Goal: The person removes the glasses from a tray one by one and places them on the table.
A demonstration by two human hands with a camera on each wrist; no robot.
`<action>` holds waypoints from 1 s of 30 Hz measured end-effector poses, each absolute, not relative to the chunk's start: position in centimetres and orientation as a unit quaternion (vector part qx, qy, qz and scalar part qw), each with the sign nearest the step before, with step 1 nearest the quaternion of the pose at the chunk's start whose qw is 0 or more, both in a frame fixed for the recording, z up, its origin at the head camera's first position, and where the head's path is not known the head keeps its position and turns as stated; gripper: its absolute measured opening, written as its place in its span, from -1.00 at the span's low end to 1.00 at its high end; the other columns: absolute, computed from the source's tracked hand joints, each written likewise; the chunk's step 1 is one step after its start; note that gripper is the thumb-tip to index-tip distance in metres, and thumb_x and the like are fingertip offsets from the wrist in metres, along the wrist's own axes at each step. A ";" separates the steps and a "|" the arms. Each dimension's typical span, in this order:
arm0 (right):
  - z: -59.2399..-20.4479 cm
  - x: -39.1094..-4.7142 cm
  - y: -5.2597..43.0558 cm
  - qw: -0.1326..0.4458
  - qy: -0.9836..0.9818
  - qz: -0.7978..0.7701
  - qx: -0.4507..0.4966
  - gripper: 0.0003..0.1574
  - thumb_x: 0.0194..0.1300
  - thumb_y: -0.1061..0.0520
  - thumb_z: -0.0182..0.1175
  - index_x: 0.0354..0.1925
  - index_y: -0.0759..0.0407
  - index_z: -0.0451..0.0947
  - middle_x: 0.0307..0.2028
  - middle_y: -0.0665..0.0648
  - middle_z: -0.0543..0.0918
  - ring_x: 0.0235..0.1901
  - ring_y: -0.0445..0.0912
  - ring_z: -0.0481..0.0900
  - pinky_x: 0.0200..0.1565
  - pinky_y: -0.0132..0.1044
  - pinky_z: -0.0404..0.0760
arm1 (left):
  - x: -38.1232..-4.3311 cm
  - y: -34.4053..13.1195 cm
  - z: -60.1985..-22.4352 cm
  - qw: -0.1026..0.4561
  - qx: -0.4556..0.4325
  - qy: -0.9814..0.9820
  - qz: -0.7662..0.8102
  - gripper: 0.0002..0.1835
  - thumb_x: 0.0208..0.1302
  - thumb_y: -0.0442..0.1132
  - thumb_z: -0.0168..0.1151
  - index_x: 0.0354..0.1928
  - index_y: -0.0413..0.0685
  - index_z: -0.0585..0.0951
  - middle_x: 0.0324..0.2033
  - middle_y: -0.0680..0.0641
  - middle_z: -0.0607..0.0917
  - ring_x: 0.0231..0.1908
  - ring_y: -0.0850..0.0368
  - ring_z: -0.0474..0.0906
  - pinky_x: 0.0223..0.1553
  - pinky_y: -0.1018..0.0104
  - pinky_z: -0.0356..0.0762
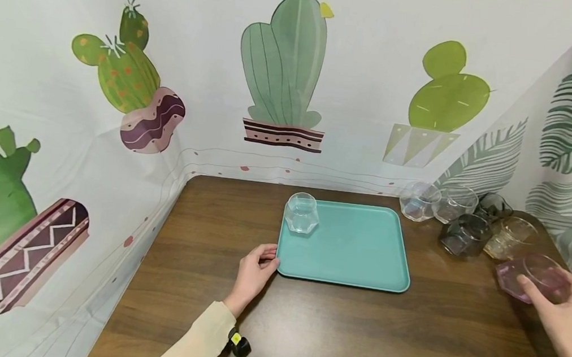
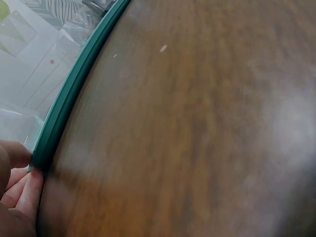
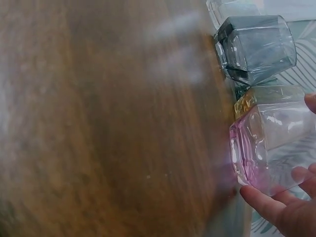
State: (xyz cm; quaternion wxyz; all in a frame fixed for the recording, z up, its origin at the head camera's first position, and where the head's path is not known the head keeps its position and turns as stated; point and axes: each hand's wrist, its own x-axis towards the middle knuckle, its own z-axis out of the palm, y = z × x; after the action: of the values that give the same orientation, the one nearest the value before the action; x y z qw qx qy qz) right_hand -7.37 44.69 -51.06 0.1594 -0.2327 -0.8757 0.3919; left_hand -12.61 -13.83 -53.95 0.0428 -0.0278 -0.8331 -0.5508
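My left hand (image 1: 253, 275) is at the front left corner of a turquoise tray (image 1: 346, 252), its thumb and fingers pinching the rim. In the left wrist view, the fingertips (image 2: 32, 185) meet the green rim (image 2: 66, 101). A clear faceted glass (image 1: 301, 214) stands upright in the tray's back left corner. At the far right of the table, my right hand (image 1: 565, 316) grips a pink-tinted glass (image 1: 514, 278), thumb on the near side. The right wrist view shows this pink glass (image 3: 252, 148) with a finger by its base.
Behind the pink glass stand an amber glass (image 1: 508, 237), a dark grey glass (image 1: 464, 236) and another dark glass (image 1: 494, 207). Two clear glasses (image 1: 419, 201) stand farther back, near the cactus-print cloth (image 1: 360, 94). The brown wooden table (image 1: 354, 332) extends in front of the tray.
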 end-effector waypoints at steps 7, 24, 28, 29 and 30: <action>-51.1 -7.3 44.7 0.167 -0.867 0.414 -0.221 -0.02 0.34 -0.03 0.40 0.57 0.14 0.22 0.14 -0.30 0.37 -0.08 -0.65 0.23 -0.11 -0.79 0.20 | -12.6 -13.8 -53.8 0.043 -0.029 -0.832 -0.552 -0.67 0.35 -0.39 0.36 0.14 -0.21 0.69 -0.02 -0.19 0.76 -0.01 -0.07 0.71 0.00 0.22 0.73; -48.9 -6.8 43.3 0.266 -0.790 0.480 -0.273 -0.14 0.40 0.12 0.29 0.55 0.03 0.19 0.23 -0.28 0.35 0.30 -0.34 0.37 0.26 -0.68 0.33 | -12.5 -13.8 -53.9 0.046 -0.031 -0.832 -0.552 -0.68 0.35 -0.41 0.36 0.13 -0.23 0.69 -0.03 -0.19 0.76 -0.01 -0.07 0.71 0.00 0.21 0.73; -48.1 -6.6 42.6 0.327 -0.795 0.442 -0.255 -0.18 0.38 0.07 0.30 0.52 0.06 0.27 0.39 -0.05 0.39 0.40 -0.29 0.29 0.42 -0.48 0.28 | -12.6 -13.8 -54.0 0.046 -0.031 -0.834 -0.550 -0.68 0.35 -0.40 0.36 0.14 -0.22 0.69 -0.03 -0.19 0.76 -0.01 -0.07 0.71 0.00 0.20 0.73; -47.9 -6.6 42.5 0.338 -0.797 0.434 -0.248 -0.18 0.38 0.07 0.31 0.51 0.08 0.30 0.39 -0.04 0.40 0.39 -0.29 0.30 0.42 -0.47 0.29 | -12.6 -13.8 -54.0 0.047 -0.031 -0.834 -0.550 -0.68 0.35 -0.40 0.36 0.14 -0.22 0.69 -0.03 -0.18 0.76 -0.01 -0.06 0.71 0.00 0.20 0.73; -47.6 -6.6 42.3 0.344 -0.801 0.427 -0.241 -0.18 0.38 0.06 0.31 0.51 0.08 0.30 0.40 -0.02 0.40 0.39 -0.30 0.29 0.43 -0.45 0.28 | -12.6 -13.9 -54.0 0.048 -0.032 -0.834 -0.549 -0.68 0.35 -0.40 0.36 0.13 -0.22 0.69 -0.03 -0.19 0.76 -0.01 -0.07 0.71 0.00 0.20 0.73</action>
State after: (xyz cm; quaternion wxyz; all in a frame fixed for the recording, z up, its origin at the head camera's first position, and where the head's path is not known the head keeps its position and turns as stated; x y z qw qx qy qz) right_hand -6.55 42.30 -47.64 0.3435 -0.2415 -0.8011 0.4266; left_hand -12.57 -13.87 -54.05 0.0483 -0.0320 -0.8340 -0.5488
